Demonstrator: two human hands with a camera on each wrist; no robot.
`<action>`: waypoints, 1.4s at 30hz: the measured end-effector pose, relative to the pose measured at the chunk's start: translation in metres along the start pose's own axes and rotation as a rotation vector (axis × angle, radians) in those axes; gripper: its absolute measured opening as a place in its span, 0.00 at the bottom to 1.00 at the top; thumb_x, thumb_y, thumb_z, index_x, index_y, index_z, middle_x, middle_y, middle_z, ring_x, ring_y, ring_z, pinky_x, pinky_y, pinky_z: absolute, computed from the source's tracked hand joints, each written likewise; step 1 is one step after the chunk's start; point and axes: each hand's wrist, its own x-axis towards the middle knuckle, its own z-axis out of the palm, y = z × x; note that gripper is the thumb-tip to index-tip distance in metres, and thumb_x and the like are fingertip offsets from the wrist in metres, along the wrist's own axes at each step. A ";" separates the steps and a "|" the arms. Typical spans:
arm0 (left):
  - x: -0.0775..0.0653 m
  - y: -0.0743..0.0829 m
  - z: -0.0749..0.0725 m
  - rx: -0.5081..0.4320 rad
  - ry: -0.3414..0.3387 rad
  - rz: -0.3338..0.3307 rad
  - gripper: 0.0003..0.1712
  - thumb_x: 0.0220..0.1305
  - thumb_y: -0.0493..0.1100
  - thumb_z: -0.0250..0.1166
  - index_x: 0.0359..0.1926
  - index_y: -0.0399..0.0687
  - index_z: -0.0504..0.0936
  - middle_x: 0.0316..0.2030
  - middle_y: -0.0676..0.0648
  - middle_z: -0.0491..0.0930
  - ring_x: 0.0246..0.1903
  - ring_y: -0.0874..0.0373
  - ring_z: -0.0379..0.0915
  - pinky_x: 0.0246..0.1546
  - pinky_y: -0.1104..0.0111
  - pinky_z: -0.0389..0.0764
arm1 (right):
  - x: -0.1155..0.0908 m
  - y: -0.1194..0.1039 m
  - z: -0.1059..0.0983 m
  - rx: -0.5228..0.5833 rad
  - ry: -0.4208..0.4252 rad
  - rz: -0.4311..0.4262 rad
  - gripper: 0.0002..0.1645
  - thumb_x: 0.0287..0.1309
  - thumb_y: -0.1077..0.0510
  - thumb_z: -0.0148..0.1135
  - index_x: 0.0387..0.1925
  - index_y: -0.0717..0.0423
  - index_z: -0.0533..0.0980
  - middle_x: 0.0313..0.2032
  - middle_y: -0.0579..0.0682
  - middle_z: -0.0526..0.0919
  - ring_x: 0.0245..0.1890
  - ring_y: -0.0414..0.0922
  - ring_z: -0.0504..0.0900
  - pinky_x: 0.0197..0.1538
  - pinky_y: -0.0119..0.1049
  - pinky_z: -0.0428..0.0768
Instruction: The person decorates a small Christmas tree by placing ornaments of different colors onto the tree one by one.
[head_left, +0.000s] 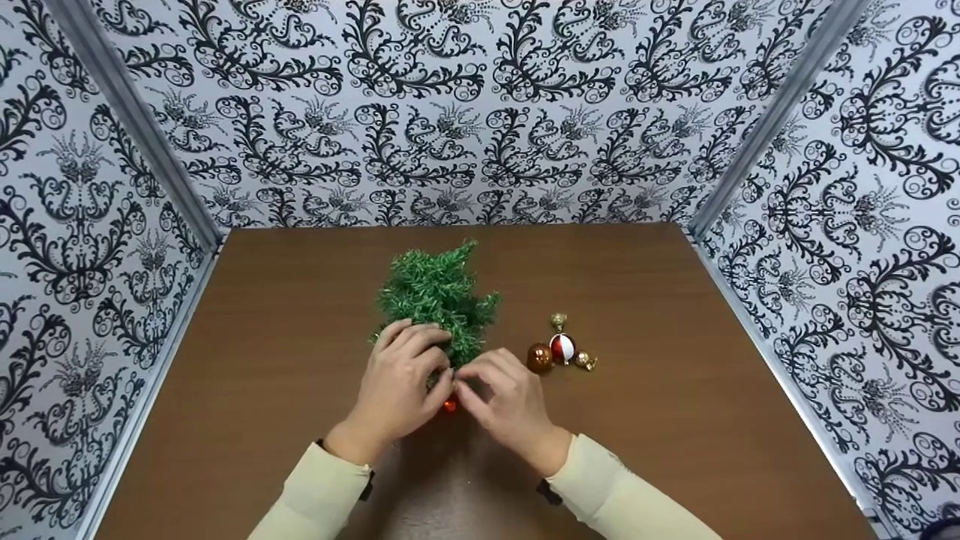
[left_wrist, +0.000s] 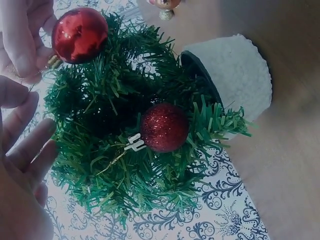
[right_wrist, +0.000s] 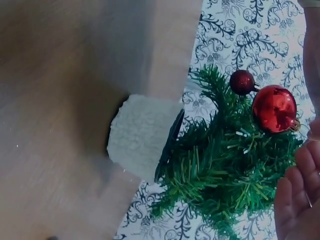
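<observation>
A small green artificial Christmas tree [head_left: 435,289] stands in front of me in a whitish, rough-textured pot [right_wrist: 145,132]. A shiny red ball ornament [left_wrist: 80,35] hangs at its upper branches, a thin gold string at its cap. Fingertips of my left hand [head_left: 401,379] pinch this string beside the branches. My right hand [head_left: 510,401] pinches it too, thumb and forefinger meeting right by the left fingertips. Lower on the tree, a glittery dark red ball [left_wrist: 165,127] hangs from a silver cap and gold string. In the head view, my hands cover much of the tree's near side.
Right of the tree on the brown table [head_left: 660,420] lie a copper-brown ball [head_left: 539,358], a red-and-white ball [head_left: 562,348], a small gold ornament [head_left: 559,321] and another gold one [head_left: 585,360]. Patterned walls [head_left: 450,135] enclose the table's back and sides.
</observation>
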 end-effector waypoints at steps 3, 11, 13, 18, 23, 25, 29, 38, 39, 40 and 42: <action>0.000 -0.001 0.000 0.014 0.004 0.006 0.05 0.55 0.42 0.68 0.24 0.51 0.82 0.48 0.47 0.83 0.55 0.51 0.75 0.65 0.52 0.61 | 0.001 0.000 -0.001 0.042 -0.005 0.034 0.04 0.57 0.59 0.70 0.35 0.49 0.83 0.35 0.37 0.82 0.36 0.37 0.78 0.39 0.30 0.78; 0.006 -0.003 0.000 0.131 0.031 0.022 0.07 0.55 0.42 0.66 0.21 0.48 0.81 0.55 0.42 0.79 0.62 0.46 0.70 0.66 0.50 0.60 | 0.008 0.009 -0.004 0.099 -0.024 0.164 0.01 0.61 0.58 0.67 0.35 0.49 0.83 0.35 0.37 0.80 0.36 0.41 0.78 0.36 0.35 0.77; 0.009 -0.003 0.001 0.145 0.040 0.017 0.07 0.55 0.41 0.67 0.21 0.49 0.81 0.56 0.42 0.79 0.62 0.46 0.70 0.65 0.49 0.61 | 0.010 0.012 -0.003 0.101 -0.019 0.184 0.02 0.60 0.60 0.68 0.35 0.49 0.82 0.34 0.38 0.80 0.35 0.41 0.78 0.36 0.34 0.77; 0.015 -0.001 0.003 0.155 0.055 -0.010 0.07 0.55 0.41 0.67 0.22 0.48 0.82 0.55 0.42 0.80 0.61 0.46 0.70 0.66 0.49 0.61 | 0.016 0.014 -0.003 0.112 -0.009 0.239 0.01 0.61 0.60 0.66 0.34 0.50 0.82 0.36 0.38 0.80 0.38 0.40 0.77 0.36 0.35 0.79; 0.018 -0.001 0.004 0.171 0.058 -0.057 0.06 0.56 0.41 0.66 0.23 0.48 0.84 0.55 0.42 0.80 0.61 0.46 0.71 0.68 0.51 0.56 | 0.021 0.015 -0.002 0.181 -0.020 0.315 0.01 0.61 0.59 0.67 0.32 0.51 0.82 0.41 0.44 0.80 0.41 0.40 0.78 0.37 0.35 0.81; 0.018 -0.001 0.005 0.178 0.055 -0.067 0.06 0.55 0.42 0.66 0.24 0.48 0.84 0.55 0.42 0.80 0.60 0.46 0.71 0.67 0.51 0.57 | 0.022 0.015 -0.001 0.227 -0.018 0.344 0.02 0.60 0.61 0.67 0.31 0.52 0.81 0.42 0.48 0.82 0.39 0.40 0.80 0.35 0.36 0.82; 0.019 -0.001 0.006 0.189 0.041 -0.070 0.06 0.55 0.42 0.68 0.24 0.47 0.84 0.54 0.42 0.81 0.59 0.47 0.72 0.67 0.50 0.59 | 0.022 0.015 0.001 0.285 0.002 0.396 0.02 0.59 0.64 0.67 0.31 0.54 0.81 0.42 0.49 0.84 0.36 0.41 0.83 0.34 0.40 0.83; 0.019 -0.003 0.011 0.207 0.088 -0.050 0.06 0.53 0.40 0.69 0.23 0.46 0.83 0.48 0.42 0.83 0.55 0.45 0.75 0.64 0.48 0.63 | 0.022 0.018 0.000 0.305 -0.012 0.479 0.02 0.60 0.61 0.67 0.35 0.55 0.83 0.32 0.40 0.85 0.30 0.39 0.85 0.35 0.38 0.83; 0.019 -0.004 0.011 0.214 0.086 -0.048 0.06 0.53 0.40 0.70 0.23 0.45 0.83 0.48 0.41 0.83 0.55 0.45 0.75 0.64 0.48 0.64 | 0.022 0.018 0.000 0.294 -0.026 0.474 0.02 0.60 0.61 0.67 0.34 0.55 0.83 0.31 0.40 0.85 0.30 0.38 0.84 0.35 0.37 0.83; 0.018 -0.004 0.011 0.222 0.079 -0.049 0.06 0.52 0.40 0.70 0.23 0.45 0.83 0.49 0.41 0.82 0.55 0.44 0.75 0.64 0.48 0.63 | 0.022 0.018 0.000 0.279 -0.040 0.463 0.02 0.60 0.60 0.67 0.34 0.55 0.83 0.31 0.39 0.85 0.30 0.38 0.84 0.34 0.38 0.83; 0.017 -0.004 0.010 0.228 0.064 -0.055 0.06 0.52 0.41 0.70 0.22 0.45 0.83 0.52 0.41 0.81 0.57 0.44 0.73 0.64 0.48 0.62 | 0.023 0.018 -0.001 0.249 -0.065 0.439 0.02 0.60 0.59 0.67 0.34 0.54 0.83 0.31 0.39 0.84 0.30 0.37 0.83 0.35 0.39 0.83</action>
